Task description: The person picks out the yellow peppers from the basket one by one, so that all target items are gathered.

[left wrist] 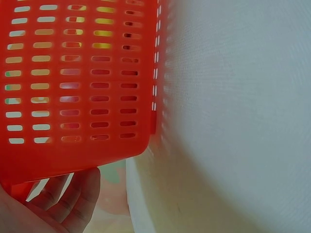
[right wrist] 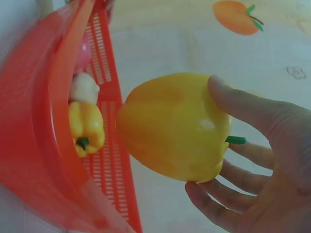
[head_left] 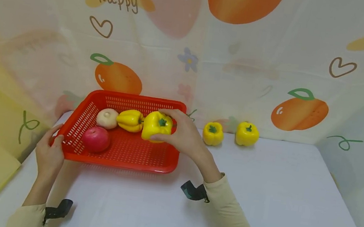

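My left hand [head_left: 49,153] grips the left end of a red plastic basket [head_left: 127,163]; in the left wrist view its fingers [left wrist: 80,196] curl at the rim beside the slotted wall. Above the basket's right part, my right hand [head_left: 184,133] holds a yellow bell pepper [head_left: 152,127] between thumb and fingers, its green stem toward the palm in the right wrist view. Inside the basket lie another yellow bell pepper [head_left: 130,120], a whitish round bulb [head_left: 107,118] that looks like garlic or onion, and a pinkish-red round fruit or vegetable [head_left: 96,139].
Two more yellow bell peppers, a left one [head_left: 213,133] and a right one [head_left: 247,134], stand on the white table [head_left: 260,200] right of the basket, near the back edge. Behind them hangs a printed cloth [head_left: 240,86]. A dark wrist mount [head_left: 194,191] juts from the right sleeve.
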Motion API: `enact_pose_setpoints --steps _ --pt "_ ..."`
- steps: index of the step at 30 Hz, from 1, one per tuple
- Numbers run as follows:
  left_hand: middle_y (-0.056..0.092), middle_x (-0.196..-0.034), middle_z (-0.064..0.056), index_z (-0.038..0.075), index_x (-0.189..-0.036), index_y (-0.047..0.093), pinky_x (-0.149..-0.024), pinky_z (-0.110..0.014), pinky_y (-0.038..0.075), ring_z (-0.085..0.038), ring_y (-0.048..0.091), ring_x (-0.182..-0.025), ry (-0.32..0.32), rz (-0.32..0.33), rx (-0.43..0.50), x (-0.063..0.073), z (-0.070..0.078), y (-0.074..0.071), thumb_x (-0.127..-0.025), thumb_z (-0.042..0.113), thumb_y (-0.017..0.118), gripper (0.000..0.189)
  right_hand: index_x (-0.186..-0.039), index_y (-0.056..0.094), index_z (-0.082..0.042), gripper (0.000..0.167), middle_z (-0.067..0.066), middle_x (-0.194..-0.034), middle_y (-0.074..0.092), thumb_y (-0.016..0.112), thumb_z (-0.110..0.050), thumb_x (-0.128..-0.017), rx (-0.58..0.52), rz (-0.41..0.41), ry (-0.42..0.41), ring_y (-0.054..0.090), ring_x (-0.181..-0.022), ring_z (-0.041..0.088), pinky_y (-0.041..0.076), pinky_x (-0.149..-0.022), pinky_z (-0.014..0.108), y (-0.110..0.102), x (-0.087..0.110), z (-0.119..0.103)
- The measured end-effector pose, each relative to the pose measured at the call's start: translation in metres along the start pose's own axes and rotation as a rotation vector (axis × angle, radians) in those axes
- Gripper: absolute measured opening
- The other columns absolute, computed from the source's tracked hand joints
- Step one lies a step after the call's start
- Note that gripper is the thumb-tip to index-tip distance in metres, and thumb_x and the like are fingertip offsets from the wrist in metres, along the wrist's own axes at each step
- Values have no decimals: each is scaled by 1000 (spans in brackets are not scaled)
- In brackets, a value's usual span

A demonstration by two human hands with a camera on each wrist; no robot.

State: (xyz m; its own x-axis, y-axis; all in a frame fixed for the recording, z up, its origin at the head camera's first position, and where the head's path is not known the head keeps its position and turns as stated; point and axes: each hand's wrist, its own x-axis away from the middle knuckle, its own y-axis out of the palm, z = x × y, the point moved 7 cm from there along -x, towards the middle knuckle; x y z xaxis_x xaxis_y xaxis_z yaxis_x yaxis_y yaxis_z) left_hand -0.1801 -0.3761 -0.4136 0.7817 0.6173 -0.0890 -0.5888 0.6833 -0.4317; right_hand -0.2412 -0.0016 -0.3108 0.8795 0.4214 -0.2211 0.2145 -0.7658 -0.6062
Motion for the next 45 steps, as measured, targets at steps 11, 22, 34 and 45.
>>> enact_pose_setpoints --steps 11,22,34,45 --pt "57 -119 -14 19 -143 53 -62 -7 45 -1 53 -78 0 0 13 -1 -1 0 -102 21 42 42 -136 57 -14 72 0 -132 58 85 -38 -74 0 31 31 53 -110 18 48 -93 38 -20 3 16" --pt "56 -125 -15 19 -143 53 -65 -7 43 -3 51 -83 2 4 0 -1 0 -1 -102 20 41 42 -138 55 -10 73 1 -135 56 84 -35 -76 -22 51 54 54 -114 18 49 -93 35 -42 9 34" --pt "57 -119 -12 19 -142 54 -64 -7 44 0 52 -80 -1 4 17 -2 -1 0 -102 20 42 42 -139 54 -15 73 1 -139 54 83 -37 -77 49 49 96 54 -115 23 49 -93 40 -66 16 51" --pt "54 -128 -15 22 -143 52 -65 -6 44 -2 52 -84 -27 -11 28 -2 -3 1 -103 21 41 42 -140 52 -7 72 9 -141 51 83 -27 -79 94 68 94 49 -125 28 46 -99 47 -98 34 76"
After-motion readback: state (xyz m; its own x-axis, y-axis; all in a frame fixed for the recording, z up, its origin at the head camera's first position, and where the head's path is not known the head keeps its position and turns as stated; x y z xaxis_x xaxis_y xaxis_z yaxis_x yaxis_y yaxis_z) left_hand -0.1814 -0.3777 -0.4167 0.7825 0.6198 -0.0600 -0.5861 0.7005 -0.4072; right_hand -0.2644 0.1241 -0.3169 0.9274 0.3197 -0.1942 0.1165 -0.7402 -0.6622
